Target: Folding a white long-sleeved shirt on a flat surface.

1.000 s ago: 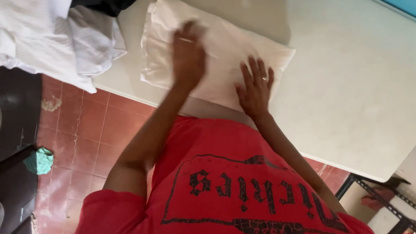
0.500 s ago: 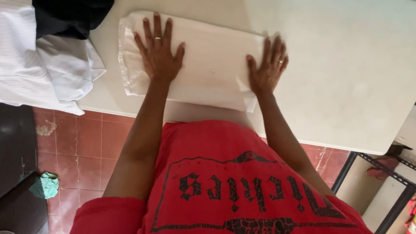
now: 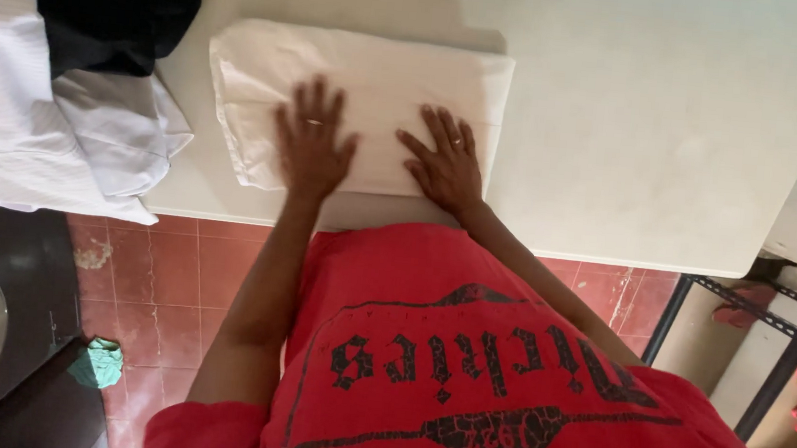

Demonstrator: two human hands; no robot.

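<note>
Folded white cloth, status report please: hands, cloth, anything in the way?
Left hand and right hand flat on folded white cloth. Cloth on white table. Clothes pile beside it, apart.

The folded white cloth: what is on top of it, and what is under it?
Both hands, left hand and right hand, lie flat on the folded white cloth. Under it is the white table; anything between is hidden.

My table (image 3: 637,130) was a pale, off-white top. A folded cream cloth (image 3: 373,78) lay flat on it near my edge. To my left a heap of white shirts (image 3: 31,144) spilled over the corner, with a black garment (image 3: 115,2) beside the cloth.
</note>
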